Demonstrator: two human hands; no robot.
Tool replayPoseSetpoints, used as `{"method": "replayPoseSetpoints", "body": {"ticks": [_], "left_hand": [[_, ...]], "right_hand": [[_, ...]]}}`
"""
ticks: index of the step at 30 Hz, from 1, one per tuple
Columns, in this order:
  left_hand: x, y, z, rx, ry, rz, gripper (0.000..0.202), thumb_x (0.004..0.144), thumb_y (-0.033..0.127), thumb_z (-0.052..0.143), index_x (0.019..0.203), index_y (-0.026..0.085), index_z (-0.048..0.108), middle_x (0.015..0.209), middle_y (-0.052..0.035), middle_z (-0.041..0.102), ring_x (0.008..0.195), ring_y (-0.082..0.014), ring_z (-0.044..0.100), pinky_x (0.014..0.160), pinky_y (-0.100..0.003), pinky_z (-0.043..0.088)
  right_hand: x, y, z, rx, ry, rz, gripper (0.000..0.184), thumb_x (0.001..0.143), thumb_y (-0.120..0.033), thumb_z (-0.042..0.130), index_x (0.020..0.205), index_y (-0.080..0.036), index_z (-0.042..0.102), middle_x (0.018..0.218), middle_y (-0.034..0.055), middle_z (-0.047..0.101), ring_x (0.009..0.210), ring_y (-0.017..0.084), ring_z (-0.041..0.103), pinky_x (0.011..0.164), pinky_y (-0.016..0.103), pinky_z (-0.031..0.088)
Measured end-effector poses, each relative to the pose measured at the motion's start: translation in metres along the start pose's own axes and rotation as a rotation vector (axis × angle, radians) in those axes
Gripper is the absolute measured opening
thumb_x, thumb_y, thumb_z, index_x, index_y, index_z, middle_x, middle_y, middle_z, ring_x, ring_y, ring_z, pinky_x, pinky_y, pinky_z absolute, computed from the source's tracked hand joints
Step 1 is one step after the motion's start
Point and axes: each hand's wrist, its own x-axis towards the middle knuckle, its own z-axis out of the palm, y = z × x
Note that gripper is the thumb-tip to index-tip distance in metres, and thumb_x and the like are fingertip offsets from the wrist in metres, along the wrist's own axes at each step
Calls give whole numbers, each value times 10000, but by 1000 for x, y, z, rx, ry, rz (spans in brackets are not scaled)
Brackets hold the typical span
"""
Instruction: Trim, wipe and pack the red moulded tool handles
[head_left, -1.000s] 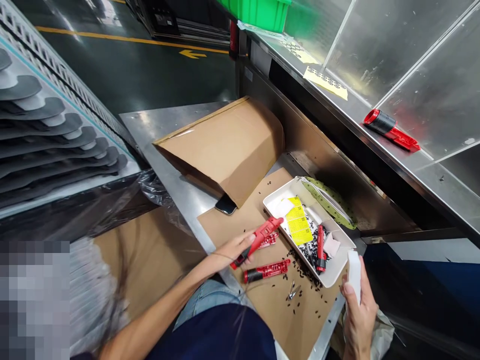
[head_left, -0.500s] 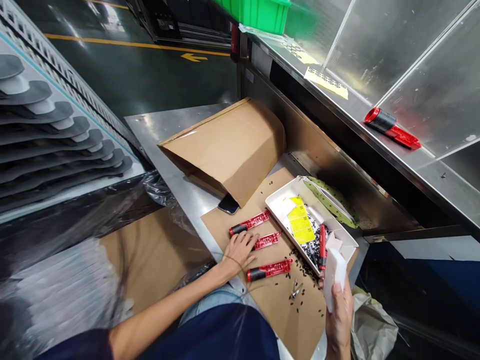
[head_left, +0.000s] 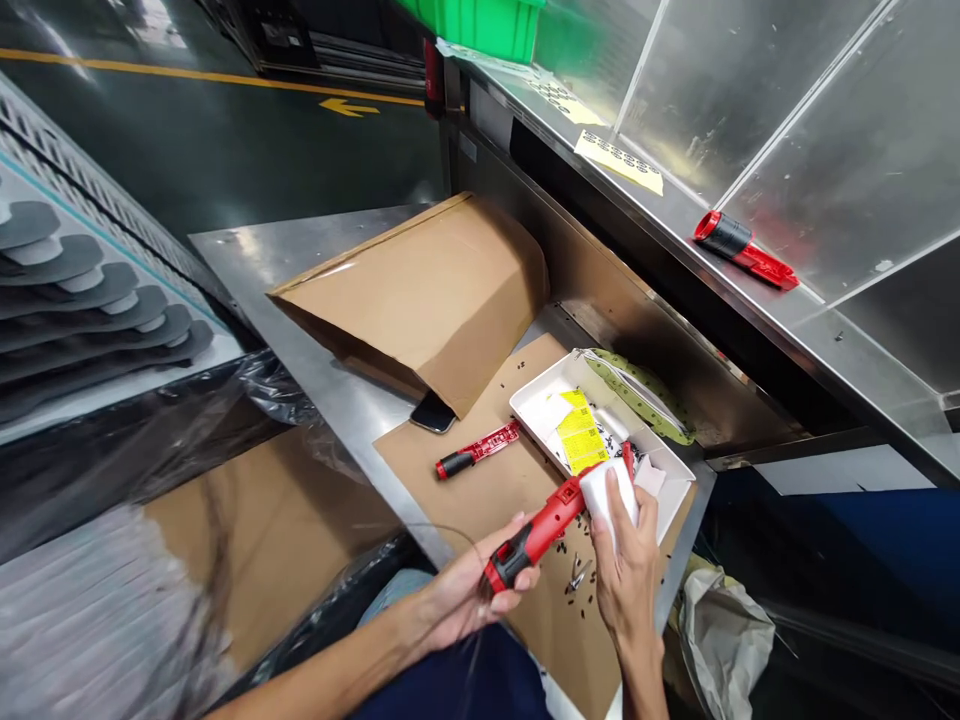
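My left hand [head_left: 472, 590] is closed round the black grip end of a red plastic tool part [head_left: 536, 530] and lifts it off the cardboard sheet [head_left: 487, 495]. My right hand [head_left: 626, 570] grips a white pad [head_left: 607, 495] and presses it against the red part's far end. Another red part [head_left: 478, 450] lies on the cardboard further back. A white tray [head_left: 536, 395] beside my hands holds yellow labels [head_left: 581, 440], small black screws and one more red part.
A folded brown cardboard piece [head_left: 435, 290] lies on the steel table with a phone [head_left: 432, 412] under its edge. A red and black part [head_left: 742, 250] rests on the upper steel shelf near label sheets [head_left: 619, 160]. Black screws and tweezers [head_left: 577, 572] lie scattered on the cardboard.
My left hand picked a red part up from the cardboard and raised it. My right hand brought the white pad leftward onto the part's end. The camera view shifted slightly right.
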Motion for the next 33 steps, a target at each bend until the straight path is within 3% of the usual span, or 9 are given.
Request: {"method": "replayPoseSetpoints", "body": {"ticks": [2,4,9,13,17,22,25,29,33], "left_hand": [[-1,2,7,-119,-144,-109,572,924,656,505,687,139,570,480,63,428,318,-3,195,308,-103,157],[0,3,9,-190,-242,-182,634,962,632,442,571,136,505,411,72,352,292,5,125,277,-107,112],[2,-1,11,-444,-226,-235,565,1038,473,369,672,84,554,491,52,423,293,32,186,283,-64,134],[1,-2,16,-612,-256,-319,450,1007,398,495,688,83,537,503,73,390,286,30,286,281,-50,164],[0,0,22,-769,-232,-391,375,999,287,506,683,85,510,511,72,412,297,26,354,286,-31,211],[-4,2,25,-905,-250,-473,403,988,276,512,616,152,419,499,92,347,294,13,360,279,-40,236],[-5,3,24,-939,-268,-484,330,955,213,550,651,143,441,537,80,383,309,7,388,291,-50,253],[-4,2,21,-913,-358,-456,338,903,179,616,622,139,432,533,81,387,322,4,409,295,-51,253],[-2,2,23,-846,-374,-399,264,902,183,630,690,77,516,537,76,425,333,7,428,303,-37,261]], "right_hand": [[7,-4,-2,-100,64,-89,456,1014,-449,420,1417,-287,557,1255,143,555,1144,264,582,866,409,530],[5,-8,-4,-154,125,-179,422,1014,-373,447,1408,-280,568,1233,152,563,1107,256,601,833,391,547],[-13,-18,-6,-111,74,-421,456,997,-236,475,1449,-278,520,1154,140,595,966,214,639,740,318,558],[-12,-18,-10,-164,181,-324,481,980,-180,503,1452,-272,516,1107,140,583,936,218,630,719,326,545],[-15,-23,-10,-99,103,-413,488,971,-188,510,1451,-276,520,1088,128,602,905,209,631,691,304,540],[-17,-17,-19,-90,114,-360,464,957,-180,532,1410,-273,570,1090,125,611,911,212,637,706,316,546],[-17,-10,-26,-63,17,-461,493,949,-186,536,1427,-306,547,1125,122,609,940,219,638,710,322,559],[-17,-11,-28,-138,108,-406,559,950,-141,524,1477,-324,478,1097,117,590,931,212,636,696,314,564],[-21,-22,-22,-80,63,-435,551,955,-163,527,1484,-306,471,1094,120,616,913,210,647,681,302,562]]}}
